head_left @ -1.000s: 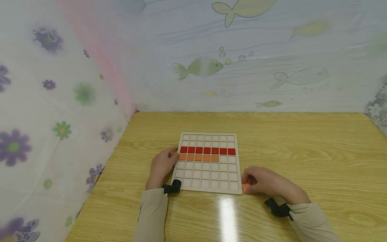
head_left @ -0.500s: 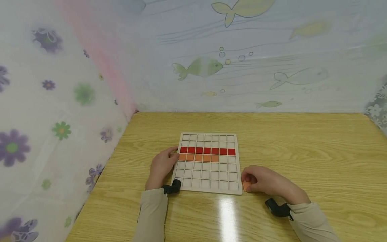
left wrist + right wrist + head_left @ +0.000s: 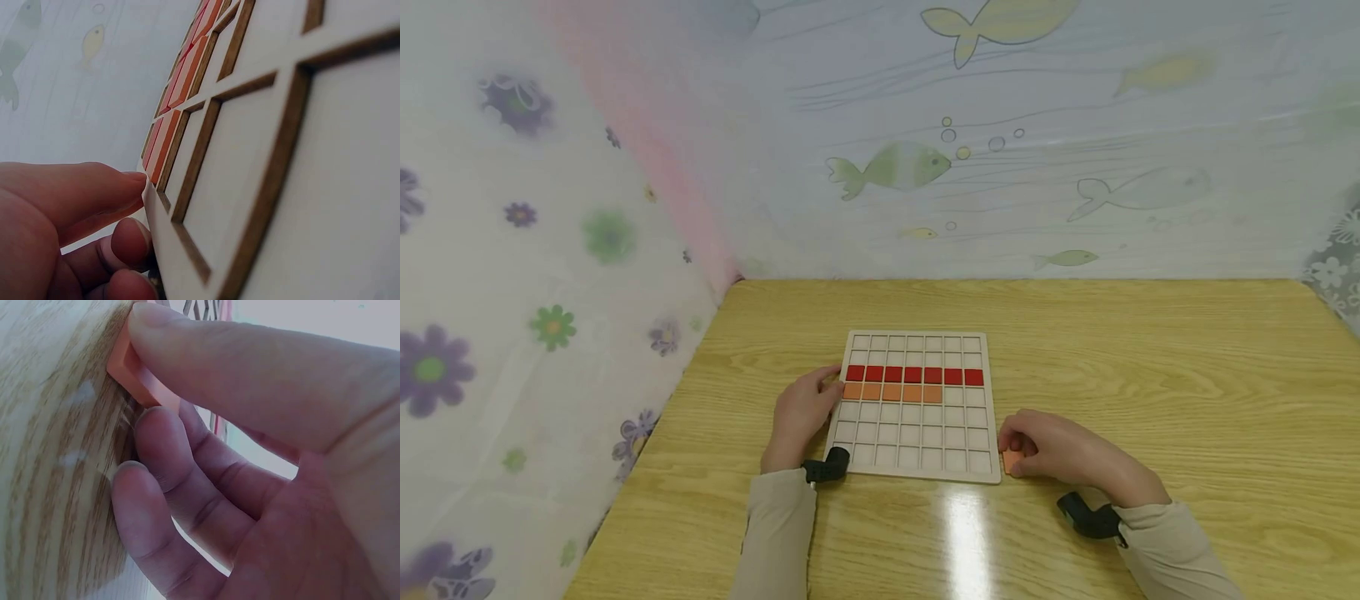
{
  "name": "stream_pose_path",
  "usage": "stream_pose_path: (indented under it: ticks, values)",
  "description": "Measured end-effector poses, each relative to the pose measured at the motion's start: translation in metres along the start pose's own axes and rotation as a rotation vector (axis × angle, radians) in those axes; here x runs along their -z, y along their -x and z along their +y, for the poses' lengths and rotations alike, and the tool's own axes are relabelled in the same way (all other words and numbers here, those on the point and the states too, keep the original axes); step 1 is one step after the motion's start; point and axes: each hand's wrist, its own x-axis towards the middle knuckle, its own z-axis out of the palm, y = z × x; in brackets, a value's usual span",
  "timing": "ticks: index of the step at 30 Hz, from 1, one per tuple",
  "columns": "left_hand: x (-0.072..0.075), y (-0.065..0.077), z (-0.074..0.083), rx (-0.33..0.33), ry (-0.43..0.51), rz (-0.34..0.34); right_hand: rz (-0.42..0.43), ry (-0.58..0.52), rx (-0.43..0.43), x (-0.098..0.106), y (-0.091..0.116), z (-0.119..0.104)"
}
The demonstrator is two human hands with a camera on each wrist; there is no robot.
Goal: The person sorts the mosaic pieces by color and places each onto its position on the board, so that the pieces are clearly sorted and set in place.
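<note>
A pale wooden grid board [image 3: 912, 457] lies on the table. One of its rows holds red square tiles [image 3: 913, 375]; the row just nearer has several orange square tiles [image 3: 892, 392] at its left end. My left hand [image 3: 802, 417] holds the board's left edge, and the left wrist view shows the thumb [image 3: 94, 187] at the rim with curled fingers beside it. To the right of the board's near corner, my right hand [image 3: 1060, 446] pinches an orange tile [image 3: 128, 369] low over the tabletop. Part of that tile is hidden behind the thumb.
The wood-patterned table [image 3: 1150, 350] stretches out around the board. Behind it hangs a sheet with printed fish [image 3: 904, 167], and a flowered sheet [image 3: 553, 327] runs along the left side. Black wrist cameras [image 3: 1088, 517] are strapped on both wrists.
The right fingers have shifted slightly on the orange tile, which moved a few pixels rightward. The left hand and the board keep their places.
</note>
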Motion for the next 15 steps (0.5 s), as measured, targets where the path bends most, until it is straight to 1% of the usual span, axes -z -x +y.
stream_pose_path:
  ticks: [4,8,15]
  values:
    - [-0.0002,0.0001,-0.0003,0.005,0.004,-0.001,0.007,-0.009,0.002,-0.0005,-0.0003,0.0008]
    - [-0.0003,0.0,-0.0005,0.001,0.002,-0.001,0.016,-0.02,-0.014,-0.0008,-0.0004,0.0019]
    - [-0.0005,-0.0009,-0.0008,-0.004,0.0,0.001,0.049,0.026,-0.049,-0.0016,-0.0011,0.0033]
